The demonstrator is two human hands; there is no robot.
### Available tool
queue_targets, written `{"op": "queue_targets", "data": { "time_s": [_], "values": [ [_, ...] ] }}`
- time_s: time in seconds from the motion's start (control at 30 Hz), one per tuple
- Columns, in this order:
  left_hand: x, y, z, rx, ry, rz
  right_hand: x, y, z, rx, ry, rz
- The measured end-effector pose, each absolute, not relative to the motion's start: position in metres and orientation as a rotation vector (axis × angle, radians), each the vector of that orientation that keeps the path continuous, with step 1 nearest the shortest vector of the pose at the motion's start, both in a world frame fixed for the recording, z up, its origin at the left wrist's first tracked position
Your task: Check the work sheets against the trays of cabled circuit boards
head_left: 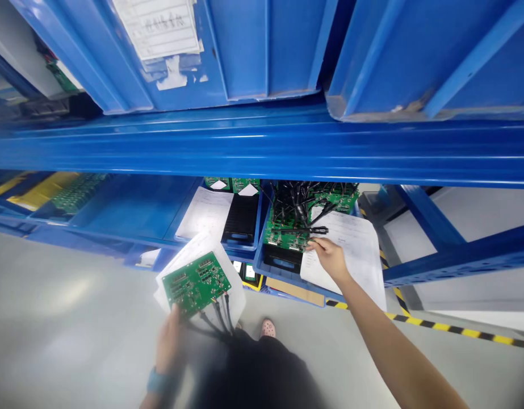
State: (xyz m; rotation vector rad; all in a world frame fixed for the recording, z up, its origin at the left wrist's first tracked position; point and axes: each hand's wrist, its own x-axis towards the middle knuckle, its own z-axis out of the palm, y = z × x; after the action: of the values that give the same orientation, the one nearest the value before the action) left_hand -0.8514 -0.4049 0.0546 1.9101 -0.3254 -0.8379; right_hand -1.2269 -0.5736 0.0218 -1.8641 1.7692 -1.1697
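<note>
My left hand point(171, 335) is closed on the edge of a green circuit board point(197, 284), with white paper sheets point(236, 284) behind it. Several black cables point(221, 315) hang from that board's lower edge. Motion blurs the hand a little. Over at the right bin, my right hand point(330, 258) has its fingertips pinched at the near corner of a green circuit board point(283, 238); the exact grip is partly hidden. Other boards and a tangle of black cables point(302, 204) fill this blue bin point(258, 261). A printed sheet point(351, 241) lies over its right side, beneath my right hand.
A blue shelf beam point(262, 150) crosses above the bins, with large blue crates point(262, 45) over it. Left of the right bin sits another bin with a sheet point(206, 213) and a black rack point(240, 218). Black-yellow tape point(453, 328) marks the floor.
</note>
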Motion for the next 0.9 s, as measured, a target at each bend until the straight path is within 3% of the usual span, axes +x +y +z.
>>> {"op": "queue_targets", "data": {
  "time_s": [0.17, 0.47, 0.67, 0.9],
  "values": [
    [-0.844, -0.396, 0.051, 1.978, -0.328, -0.778, -1.225, -0.594, -0.009, -1.762, 1.795, -0.925],
    [-0.847, -0.399, 0.050, 2.028, -0.309, -0.784, -1.228, -0.608, 0.004, -1.816, 2.004, -0.632],
    [-0.853, -0.409, 0.049, 2.092, -0.366, -0.809, -1.235, -0.580, -0.003, -1.805, 2.234, -0.599],
    [-0.852, -0.418, 0.041, 2.226, -0.522, -0.713, -1.281, -0.551, -0.013, -1.605, 2.377, -0.802]
  ]
}}
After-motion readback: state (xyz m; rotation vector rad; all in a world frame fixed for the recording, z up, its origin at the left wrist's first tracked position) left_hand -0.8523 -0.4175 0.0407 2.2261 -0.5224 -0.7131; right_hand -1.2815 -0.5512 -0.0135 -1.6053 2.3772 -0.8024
